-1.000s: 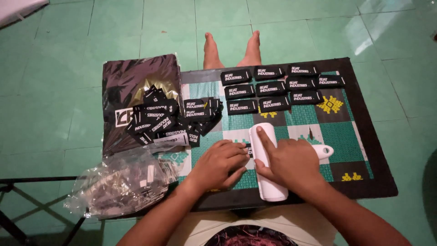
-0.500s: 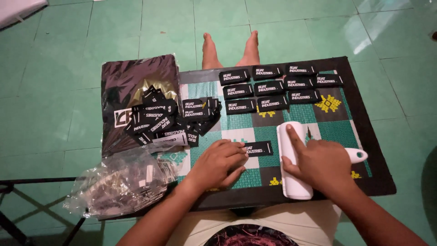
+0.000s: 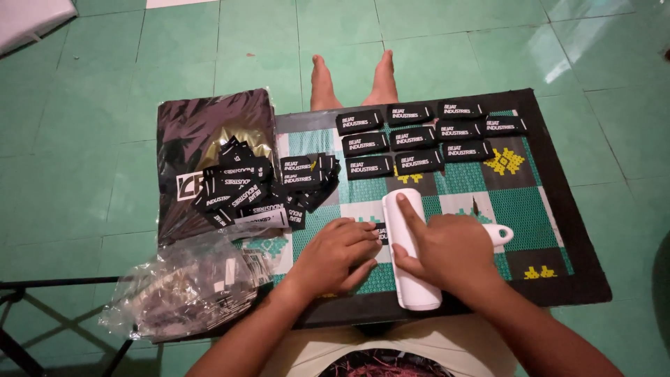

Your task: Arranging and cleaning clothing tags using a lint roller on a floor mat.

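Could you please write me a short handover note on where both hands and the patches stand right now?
Left hand: flat on the board, fingers pressing down a black patch that is mostly hidden.
Right hand: lies on the white roller, index finger along its top; the roller sits right beside that patch, partly over it.
Done: eleven patches lie in neat rows at the far end of the patterned mat.
Left: a loose pile of patches on the dark bag and the mat's left side; a crumpled clear plastic bag sits nearer, at the left.
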